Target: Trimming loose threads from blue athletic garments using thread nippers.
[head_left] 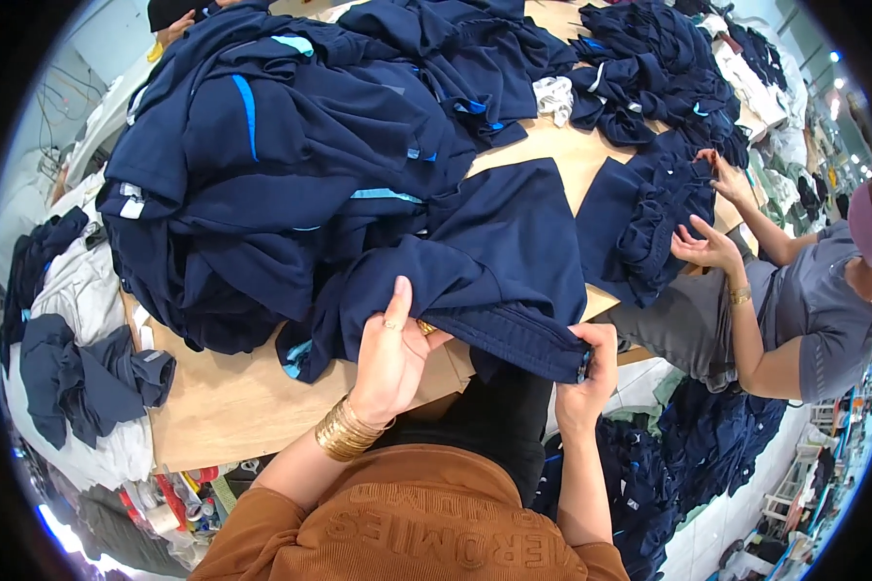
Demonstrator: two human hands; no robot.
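A pair of navy pants (518,232) is stretched over the table's near edge, its stitched waistband (509,334) facing me. My left hand (394,353), with a ring and gold bangles, grips the band's left part; the thumb is on top and the fingers are partly hidden under the cloth. At the band's right end, my right hand (589,373) pinches the fabric between thumb and fingers. Left of the pants rises a large heap of navy garments (291,174) with light blue panels and piping, and the pants' left side merges into it.
A wooden table (233,407) lies beneath. On the right, a co-worker (785,320) handles another navy garment (639,223). More navy garments (659,58) and a white cloth bundle (553,100) lie farther back. Dark clothes (92,373) sit at left; navy pieces (669,465) are piled below the table.
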